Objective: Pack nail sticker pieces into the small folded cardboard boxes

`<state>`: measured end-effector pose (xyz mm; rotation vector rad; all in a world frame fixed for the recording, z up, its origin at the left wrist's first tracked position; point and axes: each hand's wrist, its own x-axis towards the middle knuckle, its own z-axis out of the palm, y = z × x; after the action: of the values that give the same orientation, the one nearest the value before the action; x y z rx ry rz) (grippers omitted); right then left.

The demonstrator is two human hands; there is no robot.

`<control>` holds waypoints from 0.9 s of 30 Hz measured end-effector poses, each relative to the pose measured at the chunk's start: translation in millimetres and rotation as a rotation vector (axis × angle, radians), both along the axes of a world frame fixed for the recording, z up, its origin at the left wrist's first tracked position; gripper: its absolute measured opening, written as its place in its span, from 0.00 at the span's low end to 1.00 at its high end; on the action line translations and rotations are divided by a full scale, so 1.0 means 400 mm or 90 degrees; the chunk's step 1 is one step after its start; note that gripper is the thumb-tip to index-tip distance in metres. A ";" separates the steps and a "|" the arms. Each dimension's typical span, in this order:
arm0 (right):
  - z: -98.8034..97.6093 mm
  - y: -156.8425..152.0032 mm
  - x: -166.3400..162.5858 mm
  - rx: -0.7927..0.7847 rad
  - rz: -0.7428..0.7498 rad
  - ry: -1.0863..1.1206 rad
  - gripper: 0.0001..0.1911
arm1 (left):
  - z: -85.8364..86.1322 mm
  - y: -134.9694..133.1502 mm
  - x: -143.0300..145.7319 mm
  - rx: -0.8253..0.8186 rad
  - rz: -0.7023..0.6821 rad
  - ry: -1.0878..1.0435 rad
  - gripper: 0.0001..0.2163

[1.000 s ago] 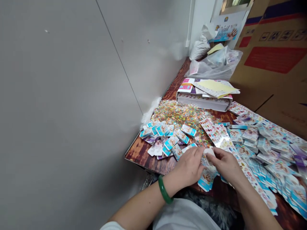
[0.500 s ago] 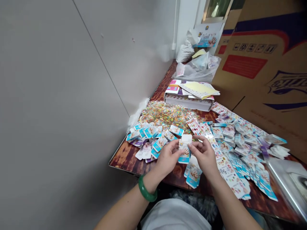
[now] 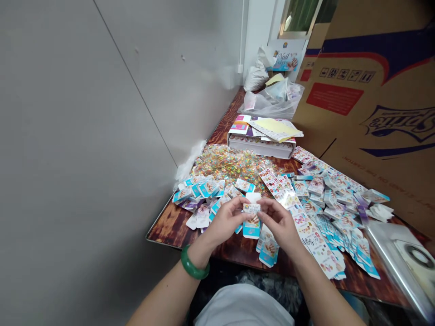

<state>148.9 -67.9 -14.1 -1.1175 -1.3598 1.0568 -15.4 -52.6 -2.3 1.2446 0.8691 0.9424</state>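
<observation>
A small blue and white nail sticker box (image 3: pixel 251 230) is held upright over the near part of the table, its white top flap standing up. My left hand (image 3: pixel 224 221) grips its left side between thumb and fingers. On the other side, the thumb and fingertips of my right hand (image 3: pixel 281 222) pinch the upper right edge. A few flat cartons (image 3: pixel 269 251) lie on the table just below the right hand. Close to the left hand is a pile of small boxes (image 3: pixel 209 186). Sticker sheets (image 3: pixel 304 228) run along the right hand's outer side.
Behind the hands spreads a heap of small clear packets with coloured bits (image 3: pixel 231 163). Beyond it stands a white box (image 3: pixel 261 148) topped with papers. More small boxes (image 3: pixel 335 194) and a metal scale (image 3: pixel 401 249) are at right, below a large cardboard carton (image 3: pixel 340 131). A grey wall (image 3: pixel 102 158) borders the left.
Both hands still hold the small box. The fingers have closed in nearer its top, below the raised flap. The whole view has shifted slightly.
</observation>
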 end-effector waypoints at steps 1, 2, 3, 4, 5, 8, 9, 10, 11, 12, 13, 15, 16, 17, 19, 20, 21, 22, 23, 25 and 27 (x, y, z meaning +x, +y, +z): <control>0.001 0.000 0.000 0.008 0.005 -0.025 0.09 | -0.001 -0.001 -0.001 0.020 -0.004 0.020 0.11; 0.002 0.001 -0.001 0.017 0.009 -0.054 0.07 | -0.002 -0.003 -0.001 0.042 -0.005 0.040 0.12; 0.002 0.001 -0.004 0.027 0.008 -0.079 0.07 | -0.003 -0.006 0.002 0.065 -0.002 0.067 0.16; 0.001 0.002 -0.008 0.032 -0.002 -0.093 0.07 | -0.004 -0.010 0.006 0.091 0.009 0.105 0.20; 0.000 0.003 -0.013 0.032 -0.020 -0.091 0.07 | -0.007 -0.014 0.012 0.116 0.026 0.157 0.25; -0.007 0.003 -0.031 0.013 -0.081 -0.025 0.17 | -0.025 -0.027 0.034 0.217 0.081 0.337 0.30; -0.008 0.003 -0.035 0.011 -0.091 -0.016 0.20 | -0.034 -0.030 0.040 0.251 0.096 0.379 0.28; -0.008 0.001 -0.037 0.019 -0.091 -0.023 0.21 | -0.043 -0.032 0.045 0.281 0.108 0.408 0.25; -0.006 -0.001 -0.038 0.036 -0.088 -0.044 0.18 | -0.052 -0.033 0.049 0.307 0.118 0.426 0.22; -0.002 -0.004 -0.036 0.057 -0.083 -0.070 0.14 | -0.060 -0.034 0.050 0.328 0.126 0.438 0.21; 0.002 -0.007 -0.034 0.077 -0.077 -0.094 0.11 | -0.066 -0.035 0.051 0.344 0.131 0.445 0.20; 0.015 -0.010 -0.028 0.095 -0.068 -0.108 0.09 | -0.071 -0.037 0.049 0.368 0.128 0.452 0.20; 0.021 -0.011 -0.027 0.085 -0.072 -0.097 0.08 | -0.072 -0.038 0.048 0.375 0.124 0.457 0.21; 0.027 -0.010 -0.026 0.064 -0.078 -0.077 0.07 | -0.071 -0.039 0.047 0.379 0.120 0.464 0.21; 0.038 -0.006 -0.027 0.014 -0.096 -0.027 0.06 | -0.069 -0.041 0.046 0.384 0.115 0.477 0.22; 0.042 -0.003 -0.028 -0.007 -0.101 -0.005 0.06 | -0.068 -0.042 0.047 0.386 0.115 0.480 0.23; 0.045 0.000 -0.030 -0.020 -0.101 0.012 0.06 | -0.067 -0.043 0.047 0.389 0.118 0.478 0.23; 0.047 0.002 -0.031 -0.022 -0.100 0.023 0.06 | -0.066 -0.043 0.048 0.393 0.121 0.473 0.23; 0.048 0.003 -0.032 -0.015 -0.096 0.025 0.05 | -0.065 -0.043 0.049 0.393 0.125 0.466 0.23; 0.046 0.002 -0.034 0.025 -0.091 -0.001 0.05 | -0.062 -0.043 0.051 0.383 0.133 0.450 0.22; 0.040 -0.003 -0.035 0.101 -0.078 -0.065 0.07 | -0.061 -0.042 0.052 0.357 0.142 0.433 0.19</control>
<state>135.1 -69.3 1.8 -1.1342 -1.4106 0.7982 5.2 -69.6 -26.8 2.0491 1.3458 0.9831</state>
